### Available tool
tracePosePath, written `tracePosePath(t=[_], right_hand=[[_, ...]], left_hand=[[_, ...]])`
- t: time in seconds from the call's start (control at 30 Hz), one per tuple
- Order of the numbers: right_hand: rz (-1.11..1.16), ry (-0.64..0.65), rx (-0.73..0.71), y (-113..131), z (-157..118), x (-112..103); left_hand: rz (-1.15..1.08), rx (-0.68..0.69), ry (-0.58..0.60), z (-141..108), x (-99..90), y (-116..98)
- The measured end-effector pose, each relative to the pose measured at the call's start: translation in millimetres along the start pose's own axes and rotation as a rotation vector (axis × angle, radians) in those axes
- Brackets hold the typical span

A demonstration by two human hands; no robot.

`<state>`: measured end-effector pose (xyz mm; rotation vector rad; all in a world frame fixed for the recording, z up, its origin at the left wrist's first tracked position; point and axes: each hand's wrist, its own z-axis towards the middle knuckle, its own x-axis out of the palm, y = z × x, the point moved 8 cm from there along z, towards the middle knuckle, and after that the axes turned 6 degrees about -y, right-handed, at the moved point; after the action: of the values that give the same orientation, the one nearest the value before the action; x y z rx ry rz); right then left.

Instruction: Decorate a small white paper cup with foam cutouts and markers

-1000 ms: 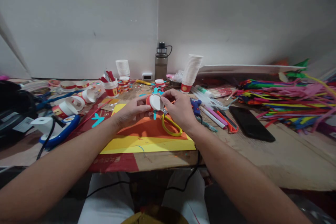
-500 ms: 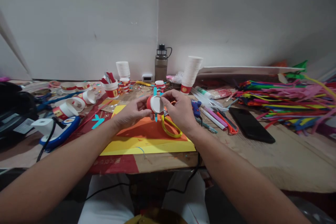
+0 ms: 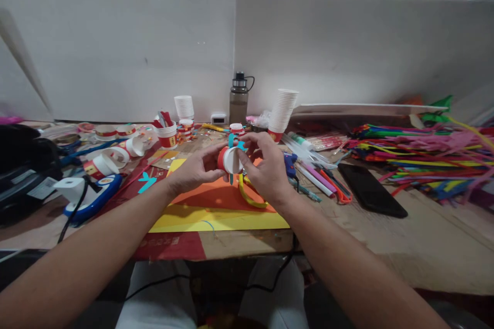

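Note:
Between my hands is a short red-and-white paper cup (image 3: 233,160), tilted so that its round white face is toward me. Turquoise paper pieces (image 3: 231,140) stick out above and below it. My left hand (image 3: 196,168) grips the cup's red side with thumb and fingers. My right hand (image 3: 266,164) is closed at the cup's right edge, thumb against the rim; its fingertips are partly hidden. Under the hands lie orange paper (image 3: 216,193) and a yellow sheet (image 3: 219,222), with yellow-handled scissors (image 3: 250,199) on top, partly covered by my right hand.
A turquoise cutout (image 3: 147,182) and several cut paper cups (image 3: 101,165) lie left. Behind stand a cup of red-handled tools (image 3: 167,134), a bottle (image 3: 239,100) and stacked cups (image 3: 283,113). Right are a blue glue gun (image 3: 289,163), a phone (image 3: 371,190) and pipe cleaners (image 3: 424,159).
The view has tipped up slightly, so everything sits lower. The cup has turned a little in my hands, and another turquoise piece now shows by my right fingers.

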<state>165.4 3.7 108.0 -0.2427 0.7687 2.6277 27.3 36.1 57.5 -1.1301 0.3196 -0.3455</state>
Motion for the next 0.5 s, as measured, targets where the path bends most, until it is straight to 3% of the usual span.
tracePosePath(t=[0.17,0.5], right_hand=[[0.009,0.015,-0.148,14,1,-2],[-0.077,0.068,-0.311,24,0,0]], left_hand=[[-0.015,-0.042,0.048,-1,0.7,2],[0.026,-0.021,0.154,-3,10.2,-7]])
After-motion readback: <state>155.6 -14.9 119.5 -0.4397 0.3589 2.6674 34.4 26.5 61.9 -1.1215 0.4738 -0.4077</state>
